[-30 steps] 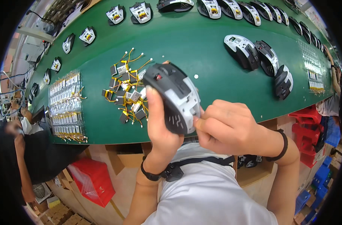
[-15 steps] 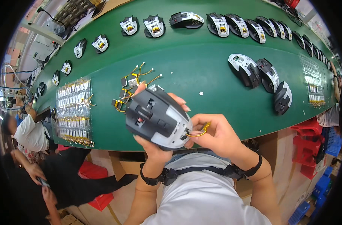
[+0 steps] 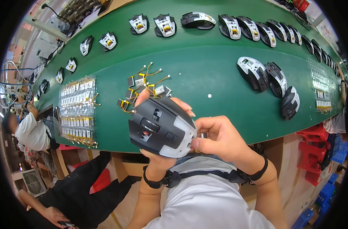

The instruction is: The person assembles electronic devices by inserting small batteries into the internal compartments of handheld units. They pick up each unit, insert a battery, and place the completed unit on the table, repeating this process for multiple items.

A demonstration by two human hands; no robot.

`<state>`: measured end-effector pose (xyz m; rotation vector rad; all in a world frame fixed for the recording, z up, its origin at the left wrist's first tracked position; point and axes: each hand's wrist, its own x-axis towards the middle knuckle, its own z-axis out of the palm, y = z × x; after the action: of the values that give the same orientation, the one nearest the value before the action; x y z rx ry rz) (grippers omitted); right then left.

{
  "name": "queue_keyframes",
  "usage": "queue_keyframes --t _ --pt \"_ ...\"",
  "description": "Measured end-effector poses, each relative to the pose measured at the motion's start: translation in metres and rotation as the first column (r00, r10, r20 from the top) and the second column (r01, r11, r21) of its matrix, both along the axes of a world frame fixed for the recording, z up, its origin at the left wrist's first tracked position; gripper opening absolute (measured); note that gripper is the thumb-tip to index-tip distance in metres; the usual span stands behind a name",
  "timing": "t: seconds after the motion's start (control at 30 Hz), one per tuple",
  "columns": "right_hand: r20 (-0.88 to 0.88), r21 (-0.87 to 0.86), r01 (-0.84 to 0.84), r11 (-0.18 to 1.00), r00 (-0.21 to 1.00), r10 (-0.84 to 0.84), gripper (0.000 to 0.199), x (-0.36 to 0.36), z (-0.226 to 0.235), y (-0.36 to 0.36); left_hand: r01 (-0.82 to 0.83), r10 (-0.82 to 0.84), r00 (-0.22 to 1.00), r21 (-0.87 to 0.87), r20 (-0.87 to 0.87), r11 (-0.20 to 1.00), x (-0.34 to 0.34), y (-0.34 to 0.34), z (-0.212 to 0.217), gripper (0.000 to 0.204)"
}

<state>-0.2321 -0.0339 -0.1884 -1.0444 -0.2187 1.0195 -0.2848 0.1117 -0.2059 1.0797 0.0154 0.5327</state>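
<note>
One mouse (image 3: pixel 161 128) in two hands, three mice (image 3: pixel 271 82) grouped right, two trays (image 3: pixel 75 110).

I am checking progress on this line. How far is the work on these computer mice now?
Looks done: three closed mice lie grouped at the right on the green table. In hand: the left hand grips a black-and-white mouse shell, the right hand pinching at its edge. Left: loose small batteries with yellow wires, a tray of more batteries, and open mice along the far edge.

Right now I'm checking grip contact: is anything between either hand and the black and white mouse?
Nothing visible. The left hand cradles the mouse directly from beneath, and the right hand has its fingertips against the mouse's white edge.
</note>
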Motion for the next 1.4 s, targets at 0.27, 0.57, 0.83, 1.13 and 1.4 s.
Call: queue_keyframes --t 0.27,0.57,0.83,1.13,1.4 --pt "-0.071 -0.018 -0.023 1.0 0.997 0.022 0.014 0.002 -0.01 0.001 0.017 -0.019 0.999 0.059 0.043 0.998 0.004 -0.005 -0.005 0.092" --pt "-0.046 0.016 -0.031 0.999 0.998 0.032 0.028 0.005 -0.02 -0.022 0.176 -0.136 0.979 -0.296 0.152 0.939 0.012 0.01 -0.024 0.083" --pt "0.123 0.172 0.501 0.848 0.844 -0.523 0.05 0.01 -0.002 0.004 0.138 -0.135 0.99 -0.282 0.027 0.949 0.015 0.003 -0.027 0.071" --pt "0.837 0.155 0.344 0.926 0.453 -0.308 0.031 0.0 -0.006 0.007 0.189 -0.207 0.978 -0.558 0.032 0.808 0.022 0.007 -0.027 0.066" --pt "0.956 0.203 0.407 0.891 -0.278 -0.091 0.045 0.017 -0.011 0.014 0.076 -0.172 0.98 -0.619 -0.098 0.782 0.02 0.002 -0.012 0.061"
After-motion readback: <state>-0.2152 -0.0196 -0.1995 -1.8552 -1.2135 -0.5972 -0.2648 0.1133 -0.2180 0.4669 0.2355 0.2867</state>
